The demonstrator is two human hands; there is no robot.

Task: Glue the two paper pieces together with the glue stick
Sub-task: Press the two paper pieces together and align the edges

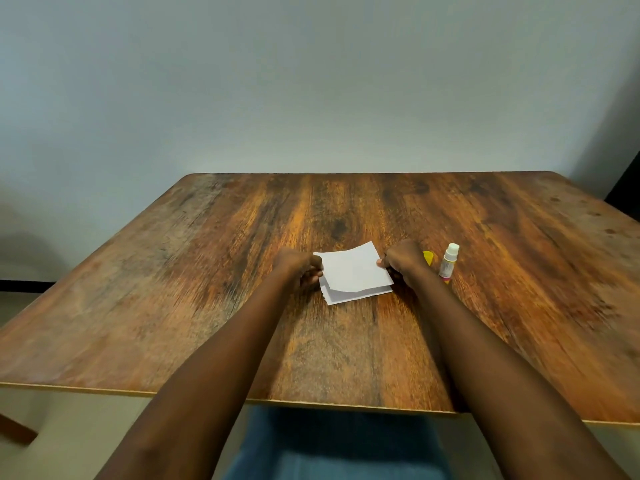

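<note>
Two white paper pieces lie stacked mid-table. The upper paper piece [353,270] is slightly curled and lifted over the lower paper piece [349,296], whose front edge peeks out beneath. My left hand [299,266] pinches the upper piece's left edge. My right hand [403,259] pinches its right edge. The glue stick [448,263], white with a pink-yellow label, stands uncapped to the right of my right hand. Its yellow cap [428,257] lies partly hidden behind that hand.
The wooden table [207,271] runs back to a pale wall. Its front edge is close to my lap. A dark object shows at the far right edge of view [628,188].
</note>
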